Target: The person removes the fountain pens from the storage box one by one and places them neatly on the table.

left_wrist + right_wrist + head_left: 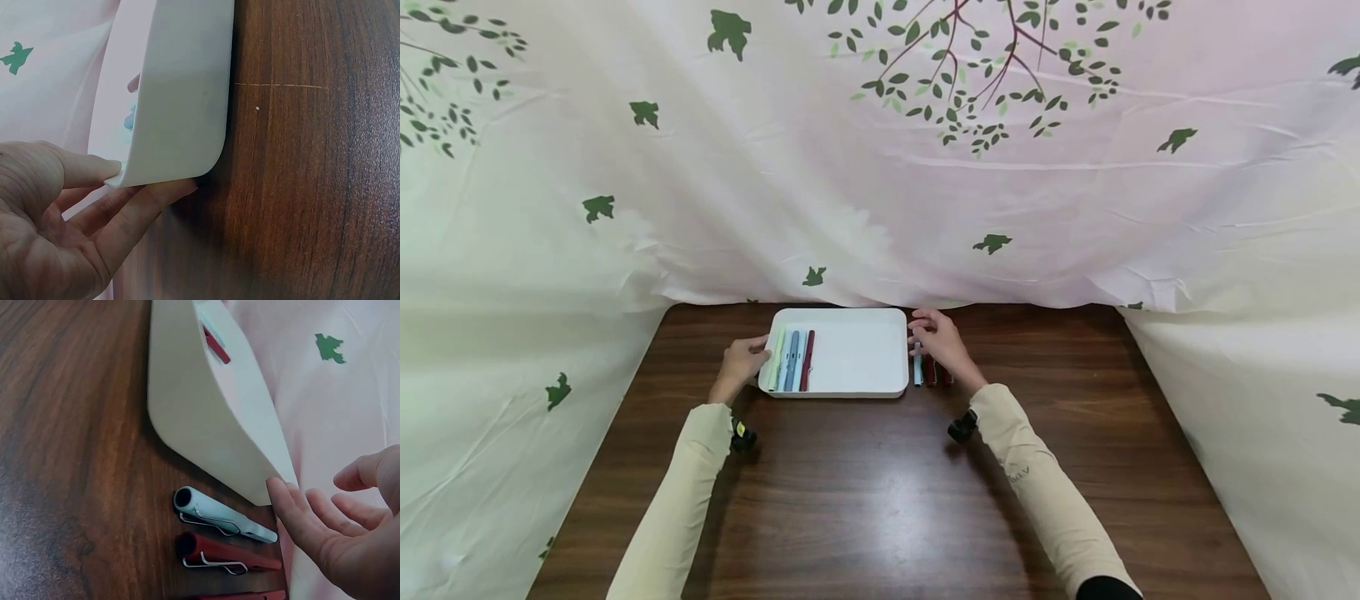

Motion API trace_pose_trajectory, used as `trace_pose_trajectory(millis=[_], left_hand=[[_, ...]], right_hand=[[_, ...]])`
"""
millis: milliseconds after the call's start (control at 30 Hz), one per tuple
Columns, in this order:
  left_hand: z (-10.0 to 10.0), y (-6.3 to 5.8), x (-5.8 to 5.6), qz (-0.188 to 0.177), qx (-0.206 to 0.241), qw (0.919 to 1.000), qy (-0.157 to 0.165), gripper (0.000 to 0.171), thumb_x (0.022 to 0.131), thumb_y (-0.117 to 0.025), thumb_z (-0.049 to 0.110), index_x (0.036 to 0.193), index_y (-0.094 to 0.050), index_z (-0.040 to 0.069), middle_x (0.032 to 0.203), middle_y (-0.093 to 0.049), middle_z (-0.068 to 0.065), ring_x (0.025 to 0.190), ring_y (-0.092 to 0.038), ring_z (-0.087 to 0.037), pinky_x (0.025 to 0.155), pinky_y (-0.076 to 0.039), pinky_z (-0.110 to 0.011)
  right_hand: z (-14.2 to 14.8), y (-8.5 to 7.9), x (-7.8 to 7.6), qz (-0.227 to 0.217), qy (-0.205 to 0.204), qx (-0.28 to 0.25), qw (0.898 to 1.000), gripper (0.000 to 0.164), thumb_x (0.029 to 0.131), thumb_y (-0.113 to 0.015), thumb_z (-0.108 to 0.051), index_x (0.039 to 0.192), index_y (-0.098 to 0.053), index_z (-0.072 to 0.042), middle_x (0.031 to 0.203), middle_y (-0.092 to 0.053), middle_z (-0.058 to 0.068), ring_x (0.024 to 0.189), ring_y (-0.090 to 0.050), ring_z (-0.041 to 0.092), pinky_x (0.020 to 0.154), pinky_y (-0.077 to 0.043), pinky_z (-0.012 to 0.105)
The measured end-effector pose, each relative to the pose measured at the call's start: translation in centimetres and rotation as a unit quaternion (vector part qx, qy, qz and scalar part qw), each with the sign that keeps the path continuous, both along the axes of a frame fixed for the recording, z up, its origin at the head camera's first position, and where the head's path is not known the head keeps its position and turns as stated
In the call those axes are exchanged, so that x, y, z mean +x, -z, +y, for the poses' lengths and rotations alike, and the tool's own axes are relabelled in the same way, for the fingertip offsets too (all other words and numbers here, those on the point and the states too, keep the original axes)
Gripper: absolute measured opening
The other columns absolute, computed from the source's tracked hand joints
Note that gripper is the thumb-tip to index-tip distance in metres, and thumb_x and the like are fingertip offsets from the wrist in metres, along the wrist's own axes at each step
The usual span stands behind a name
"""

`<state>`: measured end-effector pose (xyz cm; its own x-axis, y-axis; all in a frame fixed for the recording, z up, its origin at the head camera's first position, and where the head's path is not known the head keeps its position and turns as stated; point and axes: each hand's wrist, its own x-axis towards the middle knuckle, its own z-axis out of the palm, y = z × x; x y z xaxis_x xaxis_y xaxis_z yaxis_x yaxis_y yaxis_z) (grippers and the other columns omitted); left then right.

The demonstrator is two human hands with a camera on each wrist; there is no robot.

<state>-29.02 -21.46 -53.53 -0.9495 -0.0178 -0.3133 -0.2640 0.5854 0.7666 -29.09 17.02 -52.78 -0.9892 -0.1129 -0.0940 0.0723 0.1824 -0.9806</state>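
A shallow white tray (861, 354) lies near the table's far edge. Upright in its left part are several pens side by side: a pale green pen (777, 358), blue ones and a dark red pen (807, 360) at the right. My left hand (742, 364) pinches the tray's left end, thumb over the rim and fingers against the outer wall (181, 106). Beside the right end hovers my right hand (942, 340), fingers loosely spread, nothing held, one fingertip by the rim. Below it lie a light blue pen (222, 515) and two dark red pens (228, 553), metal clips showing on the nearer two.
The brown wooden table (880, 492) stretches toward me and to both sides. A pale cloth (880, 192) with green leaf prints hangs close behind the tray and around the sides.
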Motion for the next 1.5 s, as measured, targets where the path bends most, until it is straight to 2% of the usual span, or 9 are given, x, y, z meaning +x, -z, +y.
trace_pose_trajectory(millis=[167,400,533,733,833,1100,1200,1367,1500], left_hand=[[-0.1,-0.1,0.2,-0.009,-0.002,1.0,0.002,0.051,0.111,-0.05,0.021,0.16,-0.043,0.01,0.14,-0.061,-0.027,0.092,-0.068,-0.023,0.07,-0.059,-0.032],[0.2,0.1,-0.1,-0.001,0.002,1.0,0.003,0.05,0.111,-0.05,0.021,0.16,-0.044,0.009,0.14,-0.061,-0.026,0.094,-0.069,-0.024,0.071,-0.059,-0.033],[0.5,0.1,-0.1,0.0,0.004,1.0,0.005,0.05,0.111,-0.051,0.02,0.159,-0.044,0.01,0.138,-0.063,-0.026,0.09,-0.069,-0.022,0.069,-0.059,-0.031],[0.8,-0.1,0.0,0.013,0.007,0.9999,0.005,0.05,0.111,-0.051,0.019,0.159,-0.045,0.008,0.135,-0.064,-0.028,0.087,-0.069,-0.021,0.067,-0.058,-0.031],[0.9,-0.1,0.0,0.01,0.005,0.9999,0.006,0.05,0.111,-0.051,0.019,0.159,-0.045,0.008,0.138,-0.063,-0.027,0.088,-0.068,-0.021,0.068,-0.058,-0.031],[1.0,0.0,0.1,0.002,0.009,1.0,-0.002,0.049,0.111,-0.05,0.02,0.159,-0.045,0.01,0.14,-0.061,-0.025,0.099,-0.068,-0.027,0.072,-0.061,-0.033],[0.9,0.1,0.1,0.002,0.007,1.0,-0.001,0.049,0.111,-0.051,0.019,0.159,-0.046,0.01,0.14,-0.061,-0.025,0.098,-0.067,-0.026,0.07,-0.06,-0.032],[0.9,0.2,0.2,0.004,0.011,0.9999,0.002,0.05,0.111,-0.051,0.018,0.159,-0.045,0.007,0.137,-0.062,-0.027,0.094,-0.068,-0.024,0.065,-0.059,-0.031],[0.9,0.1,0.1,0.01,0.009,0.9999,0.0,0.049,0.11,-0.051,0.018,0.158,-0.046,0.007,0.135,-0.063,-0.026,0.092,-0.068,-0.024,0.063,-0.059,-0.03]], right_hand=[[-0.4,0.0,0.3,0.042,-0.007,0.079,0.996,0.042,0.107,-0.051,-0.003,0.148,-0.05,0.006,0.13,-0.063,0.027,0.104,-0.067,0.041,0.089,-0.06,0.051],[-0.9,-0.3,0.5,0.068,-0.002,0.093,0.993,0.04,0.108,-0.052,-0.006,0.146,-0.052,0.007,0.133,-0.062,0.031,0.106,-0.067,0.04,0.088,-0.06,0.048],[-1.4,-0.6,0.7,0.096,0.017,0.135,0.986,0.039,0.107,-0.053,-0.007,0.144,-0.055,0.005,0.131,-0.064,0.027,0.108,-0.066,0.037,0.086,-0.058,0.044],[-2.7,-1.2,0.8,0.133,0.017,0.147,0.98,0.039,0.105,-0.053,-0.005,0.142,-0.058,0.006,0.128,-0.065,0.026,0.108,-0.065,0.036,0.087,-0.057,0.046],[-3.7,-1.0,0.8,0.128,0.011,0.145,0.981,0.036,0.105,-0.055,-0.004,0.139,-0.06,0.005,0.127,-0.067,0.026,0.107,-0.067,0.037,0.085,-0.059,0.044],[-6.8,0.3,0.9,0.077,-0.026,0.125,0.989,0.038,0.104,-0.056,-0.006,0.14,-0.058,0.006,0.122,-0.067,0.021,0.099,-0.072,0.039,0.067,-0.06,0.031],[-7.8,0.8,1.1,0.073,-0.043,0.148,0.985,0.038,0.104,-0.056,-0.007,0.139,-0.059,0.005,0.121,-0.068,0.019,0.101,-0.073,0.037,0.071,-0.061,0.033],[-9.1,1.3,1.2,0.078,-0.068,0.188,0.977,0.036,0.104,-0.056,-0.009,0.137,-0.06,0.004,0.123,-0.068,0.018,0.109,-0.069,0.032,0.088,-0.058,0.041],[-9.9,1.4,1.2,0.072,-0.087,0.196,0.974,0.037,0.105,-0.055,-0.01,0.14,-0.059,0.003,0.125,-0.067,0.019,0.11,-0.068,0.032,0.091,-0.057,0.044]])
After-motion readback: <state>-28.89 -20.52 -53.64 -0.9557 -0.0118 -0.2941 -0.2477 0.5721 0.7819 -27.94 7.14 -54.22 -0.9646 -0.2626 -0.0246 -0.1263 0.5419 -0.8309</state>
